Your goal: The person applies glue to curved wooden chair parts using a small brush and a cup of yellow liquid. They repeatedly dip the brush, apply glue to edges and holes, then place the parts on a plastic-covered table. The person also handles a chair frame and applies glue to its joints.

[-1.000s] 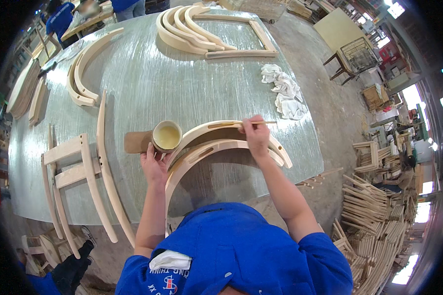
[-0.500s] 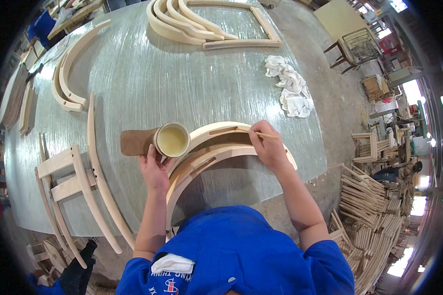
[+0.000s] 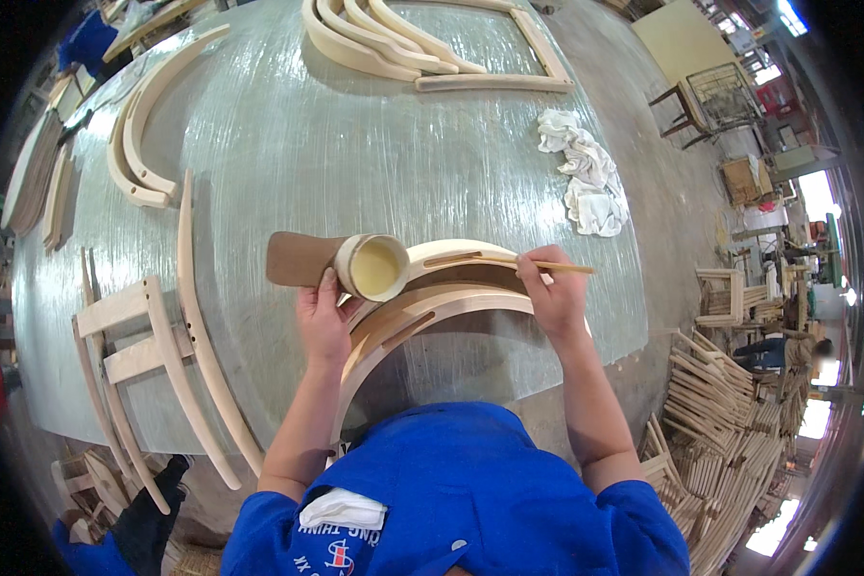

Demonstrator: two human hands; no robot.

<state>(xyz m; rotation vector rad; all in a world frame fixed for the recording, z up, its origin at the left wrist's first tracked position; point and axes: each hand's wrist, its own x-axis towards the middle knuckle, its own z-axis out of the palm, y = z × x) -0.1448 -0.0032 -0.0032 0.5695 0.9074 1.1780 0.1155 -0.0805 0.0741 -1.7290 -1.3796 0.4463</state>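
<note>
My left hand [image 3: 324,324] grips a round cup [image 3: 355,274] of pale yellow liquid, from whose left side a flat brown piece [image 3: 302,259] sticks out. The cup is over the left part of a pale curved wooden piece [image 3: 501,252]. Pinched in my right hand [image 3: 559,300] is a thin wooden stick [image 3: 571,268]. Its left end lies at the long slot in that curved piece's upper face; its other end juts out past my fingers. Nearer me rests a second curved wooden piece [image 3: 470,300], also slotted.
The table [image 3: 451,163] has a plastic-like covering. Several curved parts [image 3: 355,43] sit at its far side, with two more [image 3: 130,154] at the left. A chair-like frame [image 3: 130,307] lies left of me, crumpled white cloths [image 3: 590,178] at the right edge.
The cup has moved right, closer to the slot, and is tilted more. My right hand has shifted right, and more of the stick shows behind my fingers. The whole view has shifted slightly.
</note>
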